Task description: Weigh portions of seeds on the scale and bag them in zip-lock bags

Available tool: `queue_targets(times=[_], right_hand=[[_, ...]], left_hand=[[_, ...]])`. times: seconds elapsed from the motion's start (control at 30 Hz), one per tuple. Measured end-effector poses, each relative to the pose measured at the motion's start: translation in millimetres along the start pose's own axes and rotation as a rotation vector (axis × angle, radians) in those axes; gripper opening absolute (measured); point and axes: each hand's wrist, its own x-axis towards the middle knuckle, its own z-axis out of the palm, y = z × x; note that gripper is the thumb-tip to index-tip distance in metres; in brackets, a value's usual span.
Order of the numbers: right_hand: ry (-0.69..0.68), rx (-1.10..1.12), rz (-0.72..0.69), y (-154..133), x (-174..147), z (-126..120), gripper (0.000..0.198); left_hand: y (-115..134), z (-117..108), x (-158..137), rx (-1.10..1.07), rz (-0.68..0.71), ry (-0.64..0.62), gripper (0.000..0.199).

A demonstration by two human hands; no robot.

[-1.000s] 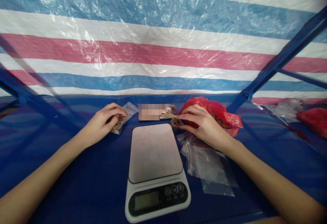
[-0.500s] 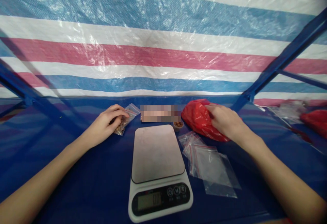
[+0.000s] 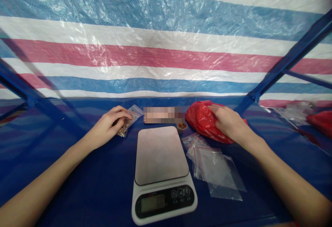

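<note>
My left hand (image 3: pixel 109 125) rests on the blue table with its fingers closed on a small clear zip bag (image 3: pixel 128 123) that holds brown pieces. My right hand (image 3: pixel 228 122) lies on top of a red plastic bag (image 3: pixel 201 120) and presses into it; I cannot tell whether it grips the plastic. A white digital kitchen scale (image 3: pixel 162 171) with an empty platform stands between my arms. A tiny cup of brown pieces (image 3: pixel 182 126) sits just behind the scale, left of the red bag.
Several empty clear zip bags (image 3: pixel 216 168) lie right of the scale. A flat phone-like object (image 3: pixel 163 115) lies behind the scale. A striped tarp (image 3: pixel 166 47) closes the back, with blue frame bars (image 3: pixel 285 57) to either side. Another red bag (image 3: pixel 320 120) lies far right.
My right hand left the tiny cup and moved right onto the red bag, which is now pressed flatter. My left hand has stayed on the small zip bag.
</note>
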Motion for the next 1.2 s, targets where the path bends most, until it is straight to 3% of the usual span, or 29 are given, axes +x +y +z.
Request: queue_targets(times=[0.2, 0.3, 0.5, 0.63, 0.83, 1.2], right_hand=[[0.099, 0.094, -0.012, 8.0, -0.3, -4.9, 0.024], [0.139, 0.14, -0.002, 13.0, -1.0, -5.9, 0.018], [0.228, 0.16, 0.056, 14.4, -2.6, -11.6, 0.016], [0.177, 0.124, 0.109, 11.0, -3.0, -13.8, 0.018], [0.16, 0.128, 0.076, 8.6, -3.0, -13.7, 0.02], [0.451, 0.275, 0.091, -1.4, -10.0, -31.1, 0.015]], left_hand=[[1.6, 0.6, -0.2, -0.017, -0.011, 0.005, 0.034], [2.0, 0.5, -0.5, -0.028, -0.011, 0.003, 0.033], [0.2, 1.0, -1.3, -0.033, -0.013, 0.004, 0.033], [-0.7, 1.6, -1.2, -0.036, -0.008, 0.007, 0.033], [2.2, 0.1, -0.5, -0.024, -0.027, -0.004, 0.033], [4.1, -0.4, -0.3, -0.014, -0.023, -0.013, 0.034]])
